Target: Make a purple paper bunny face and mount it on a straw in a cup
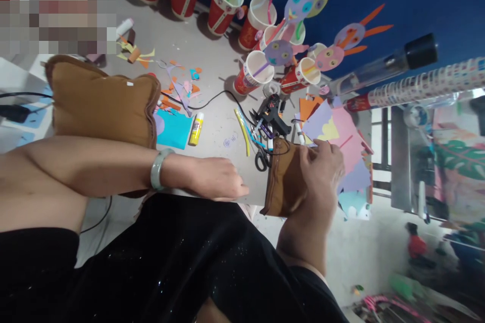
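Note:
My left hand (217, 177), with a pale bangle (157, 169) on its wrist, is curled at the table's front edge. No object shows in its fingers, though their underside is hidden. My right hand (322, 166) has its fingers apart and bent, over the right brown cushion (286, 176) and beside stacked pink and purple paper sheets (344, 133). Whether its fingertips touch the paper I cannot tell. Just left of that cushion lie black-handled scissors (261, 160). A black glue gun (275, 116) lies farther back, near yellow and blue strips (242, 133).
Red paper cups (253, 73) holding straws and paper rabbit faces (299, 4) line the back. A glue stick (197, 129) lies beside blue paper (174, 128) and scattered scraps (184, 88). Another brown cushion (102, 101) sits left; a black cord (210, 98) crosses the table (212, 116).

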Action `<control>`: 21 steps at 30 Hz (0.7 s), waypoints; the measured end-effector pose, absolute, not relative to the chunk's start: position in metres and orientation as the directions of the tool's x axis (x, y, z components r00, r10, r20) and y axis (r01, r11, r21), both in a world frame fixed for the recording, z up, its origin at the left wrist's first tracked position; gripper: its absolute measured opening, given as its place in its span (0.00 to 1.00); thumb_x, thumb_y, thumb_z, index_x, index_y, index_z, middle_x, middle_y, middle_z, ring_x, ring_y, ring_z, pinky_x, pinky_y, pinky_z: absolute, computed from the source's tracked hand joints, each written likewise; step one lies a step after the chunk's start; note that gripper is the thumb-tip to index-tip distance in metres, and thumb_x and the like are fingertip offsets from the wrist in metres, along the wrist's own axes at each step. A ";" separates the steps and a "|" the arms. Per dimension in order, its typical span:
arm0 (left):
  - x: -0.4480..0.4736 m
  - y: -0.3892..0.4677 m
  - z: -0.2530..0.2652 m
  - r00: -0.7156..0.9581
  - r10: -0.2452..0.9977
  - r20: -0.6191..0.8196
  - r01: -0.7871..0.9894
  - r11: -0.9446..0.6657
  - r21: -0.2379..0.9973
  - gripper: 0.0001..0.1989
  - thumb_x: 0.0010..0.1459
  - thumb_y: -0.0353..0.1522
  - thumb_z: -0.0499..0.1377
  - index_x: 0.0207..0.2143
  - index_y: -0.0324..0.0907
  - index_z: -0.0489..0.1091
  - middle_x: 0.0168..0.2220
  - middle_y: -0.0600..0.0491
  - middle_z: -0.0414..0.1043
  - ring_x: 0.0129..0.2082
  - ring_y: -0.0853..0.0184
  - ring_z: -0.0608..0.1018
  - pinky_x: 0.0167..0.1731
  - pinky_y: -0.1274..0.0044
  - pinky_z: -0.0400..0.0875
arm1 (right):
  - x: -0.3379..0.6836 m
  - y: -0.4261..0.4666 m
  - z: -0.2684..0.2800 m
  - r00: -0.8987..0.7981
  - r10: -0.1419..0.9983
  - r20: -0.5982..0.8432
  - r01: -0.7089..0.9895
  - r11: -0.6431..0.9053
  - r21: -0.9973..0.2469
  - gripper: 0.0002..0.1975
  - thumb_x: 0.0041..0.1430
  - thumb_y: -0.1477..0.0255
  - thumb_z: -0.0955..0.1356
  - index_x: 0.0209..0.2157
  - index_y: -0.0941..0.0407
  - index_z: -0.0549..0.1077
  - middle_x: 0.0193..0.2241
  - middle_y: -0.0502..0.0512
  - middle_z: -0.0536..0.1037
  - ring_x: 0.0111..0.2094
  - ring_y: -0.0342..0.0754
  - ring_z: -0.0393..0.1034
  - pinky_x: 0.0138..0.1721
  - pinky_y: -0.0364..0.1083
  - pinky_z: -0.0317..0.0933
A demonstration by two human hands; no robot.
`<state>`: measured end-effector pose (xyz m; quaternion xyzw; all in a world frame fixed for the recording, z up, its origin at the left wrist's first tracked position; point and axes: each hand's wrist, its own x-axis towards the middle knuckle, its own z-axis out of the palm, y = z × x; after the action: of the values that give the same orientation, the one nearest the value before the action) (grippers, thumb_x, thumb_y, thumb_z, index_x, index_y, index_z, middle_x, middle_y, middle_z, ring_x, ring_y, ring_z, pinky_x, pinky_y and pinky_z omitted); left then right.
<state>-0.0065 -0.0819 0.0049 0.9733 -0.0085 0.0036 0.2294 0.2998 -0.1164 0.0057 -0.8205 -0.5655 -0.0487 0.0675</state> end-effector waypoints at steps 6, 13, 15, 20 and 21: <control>-0.008 -0.083 0.005 0.998 -0.065 -0.021 -0.048 -0.891 0.451 0.05 0.67 0.34 0.60 0.37 0.45 0.75 0.30 0.50 0.82 0.25 0.63 0.78 0.23 0.69 0.51 | 0.254 -0.110 0.014 -0.058 0.988 0.145 0.948 0.099 -0.302 0.13 0.65 0.63 0.69 0.45 0.55 0.80 0.37 0.61 0.82 0.39 0.56 0.75 0.46 0.55 0.67; -0.008 -0.084 0.004 1.000 -0.019 0.014 -0.023 -0.859 0.512 0.06 0.60 0.34 0.65 0.31 0.45 0.73 0.25 0.53 0.79 0.22 0.65 0.76 0.23 0.71 0.56 | 0.211 -0.095 0.001 -0.371 0.928 -0.008 0.863 0.342 -0.372 0.09 0.67 0.69 0.67 0.41 0.54 0.80 0.31 0.56 0.81 0.35 0.51 0.73 0.43 0.52 0.62; -0.008 -0.084 0.004 1.000 -0.012 0.022 -0.021 -0.859 0.511 0.06 0.60 0.33 0.66 0.30 0.45 0.72 0.24 0.53 0.78 0.21 0.66 0.74 0.22 0.72 0.54 | 0.205 -0.088 -0.004 -0.401 0.915 -0.041 0.864 0.363 -0.348 0.11 0.68 0.68 0.66 0.41 0.55 0.80 0.32 0.57 0.81 0.36 0.51 0.72 0.43 0.51 0.60; -0.009 -0.084 0.000 0.998 -0.020 0.060 -0.047 -0.863 0.503 0.08 0.62 0.31 0.64 0.29 0.44 0.70 0.23 0.53 0.77 0.19 0.66 0.71 0.21 0.71 0.49 | 0.194 -0.070 -0.009 -0.431 0.895 -0.117 0.873 0.380 -0.305 0.12 0.70 0.70 0.64 0.44 0.56 0.80 0.37 0.60 0.81 0.40 0.54 0.72 0.44 0.52 0.58; -0.009 -0.084 -0.001 0.997 -0.007 0.077 -0.046 -0.858 0.512 0.09 0.61 0.30 0.63 0.28 0.45 0.69 0.22 0.53 0.76 0.19 0.66 0.71 0.21 0.71 0.49 | 0.192 -0.067 -0.009 -0.438 0.890 -0.125 0.874 0.389 -0.291 0.12 0.70 0.71 0.63 0.44 0.56 0.79 0.39 0.61 0.81 0.42 0.54 0.72 0.44 0.52 0.57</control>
<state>-0.0086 -0.0836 -0.0012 0.9631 -0.0137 0.0360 0.2664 0.1921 -0.0671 -0.0090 -0.5295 -0.8329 0.1586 0.0258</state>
